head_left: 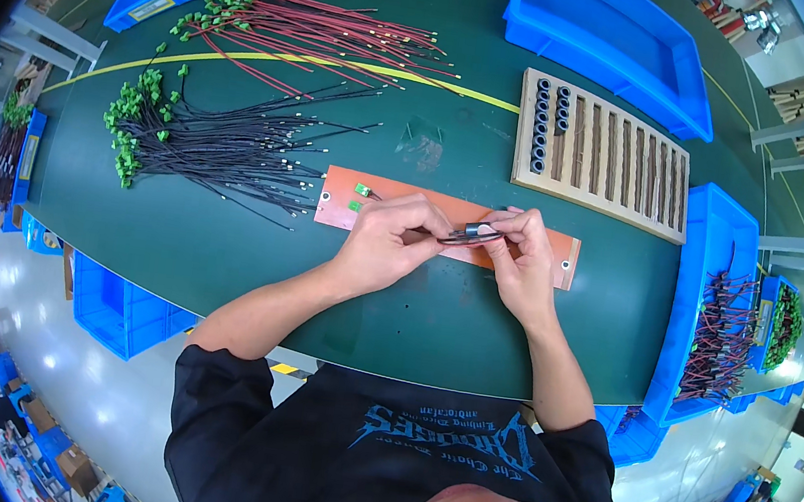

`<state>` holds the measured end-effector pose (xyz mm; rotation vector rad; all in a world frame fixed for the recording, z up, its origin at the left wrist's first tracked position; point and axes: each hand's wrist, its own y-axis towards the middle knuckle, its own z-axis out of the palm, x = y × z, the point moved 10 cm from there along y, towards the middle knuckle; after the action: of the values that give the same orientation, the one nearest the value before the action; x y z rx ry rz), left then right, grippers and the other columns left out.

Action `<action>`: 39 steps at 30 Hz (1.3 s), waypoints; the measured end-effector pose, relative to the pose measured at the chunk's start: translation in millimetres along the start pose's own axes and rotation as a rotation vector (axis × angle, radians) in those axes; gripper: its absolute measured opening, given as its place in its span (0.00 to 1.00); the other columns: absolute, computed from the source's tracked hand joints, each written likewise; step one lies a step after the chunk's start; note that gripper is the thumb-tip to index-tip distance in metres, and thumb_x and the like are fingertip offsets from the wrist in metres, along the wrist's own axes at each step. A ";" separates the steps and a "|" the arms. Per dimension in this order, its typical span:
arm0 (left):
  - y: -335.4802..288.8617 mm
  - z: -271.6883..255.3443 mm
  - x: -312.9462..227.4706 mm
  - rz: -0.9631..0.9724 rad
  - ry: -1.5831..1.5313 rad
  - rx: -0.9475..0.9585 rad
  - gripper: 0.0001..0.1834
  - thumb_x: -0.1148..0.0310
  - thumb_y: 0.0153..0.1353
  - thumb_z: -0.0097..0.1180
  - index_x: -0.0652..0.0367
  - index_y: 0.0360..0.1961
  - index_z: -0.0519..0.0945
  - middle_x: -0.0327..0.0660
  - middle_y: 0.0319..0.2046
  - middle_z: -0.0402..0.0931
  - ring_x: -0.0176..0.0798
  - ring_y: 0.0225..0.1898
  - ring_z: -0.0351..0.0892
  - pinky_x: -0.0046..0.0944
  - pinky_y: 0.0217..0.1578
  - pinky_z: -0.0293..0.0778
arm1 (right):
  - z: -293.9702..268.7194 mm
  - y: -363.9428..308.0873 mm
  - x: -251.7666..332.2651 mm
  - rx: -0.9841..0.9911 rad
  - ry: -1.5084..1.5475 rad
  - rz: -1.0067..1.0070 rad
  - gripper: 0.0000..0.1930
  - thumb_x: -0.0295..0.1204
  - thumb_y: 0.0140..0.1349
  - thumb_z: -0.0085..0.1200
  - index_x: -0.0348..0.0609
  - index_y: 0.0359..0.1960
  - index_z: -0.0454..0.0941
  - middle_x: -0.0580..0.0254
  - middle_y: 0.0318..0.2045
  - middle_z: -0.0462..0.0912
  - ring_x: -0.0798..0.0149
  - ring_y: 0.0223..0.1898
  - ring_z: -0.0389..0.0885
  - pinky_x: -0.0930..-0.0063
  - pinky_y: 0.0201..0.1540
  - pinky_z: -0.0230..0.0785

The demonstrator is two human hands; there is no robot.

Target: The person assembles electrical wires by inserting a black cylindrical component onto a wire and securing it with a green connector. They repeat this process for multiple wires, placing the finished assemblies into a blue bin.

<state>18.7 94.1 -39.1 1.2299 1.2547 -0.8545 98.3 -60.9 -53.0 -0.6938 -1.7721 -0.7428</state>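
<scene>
Orange board (pixel 470 255), centre of the head view. Above it, your left hand (pixel 385 239) pinches dark wires (pixel 454 238), fingers narrow; your right hand (pixel 524 263) pinches at the black cylinder (pixel 474 230). Whether wires pass through: cannot tell. Green connectors (pixel 361 190) rest left on the board. Step seems to be joining wires and cylinder; next move likely calls for steady, aligned fingertips.

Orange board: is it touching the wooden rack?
Apart. The head view plainly shows green tabletop between the orange board and the wooden rack.
</scene>
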 end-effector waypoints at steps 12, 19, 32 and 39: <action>8.0 16.5 1.0 0.079 0.029 0.101 0.07 0.90 0.53 0.58 0.68 0.29 0.82 0.48 0.41 0.85 0.43 0.42 0.86 0.41 0.42 0.83 | 11.5 1.1 4.5 0.148 -0.002 0.080 0.21 0.22 0.71 0.58 0.38 0.64 0.68 0.57 0.44 0.88 0.66 0.49 0.86 0.72 0.53 0.76; 4.6 8.3 6.5 0.053 -0.001 0.037 0.07 0.88 0.55 0.63 0.66 0.28 0.86 0.47 0.42 0.87 0.40 0.46 0.86 0.37 0.43 0.83 | -6.1 6.6 6.0 0.218 0.171 0.108 0.15 0.24 0.75 0.52 0.36 0.61 0.74 0.54 0.52 0.85 0.63 0.59 0.81 0.66 0.63 0.71; 3.7 18.8 -6.9 0.071 0.128 0.143 0.11 0.83 0.59 0.64 0.67 0.43 0.82 0.44 0.43 0.82 0.41 0.41 0.85 0.38 0.42 0.82 | 1.1 2.2 56.3 -0.006 -0.455 -0.302 0.07 0.23 0.59 0.66 0.38 0.33 0.79 0.54 0.36 0.83 0.51 0.47 0.84 0.58 0.50 0.76; 1.8 20.9 3.2 0.028 0.135 0.130 0.15 0.81 0.59 0.66 0.65 0.47 0.79 0.45 0.42 0.80 0.43 0.42 0.84 0.39 0.43 0.81 | -7.7 -0.6 41.2 -0.072 -0.366 -0.230 0.07 0.26 0.59 0.69 0.39 0.36 0.85 0.55 0.35 0.85 0.53 0.48 0.83 0.59 0.50 0.75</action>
<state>25.5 74.7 -44.2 1.4261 1.3025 -0.8551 90.6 -62.8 -11.8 -0.7151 -2.1943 -0.8787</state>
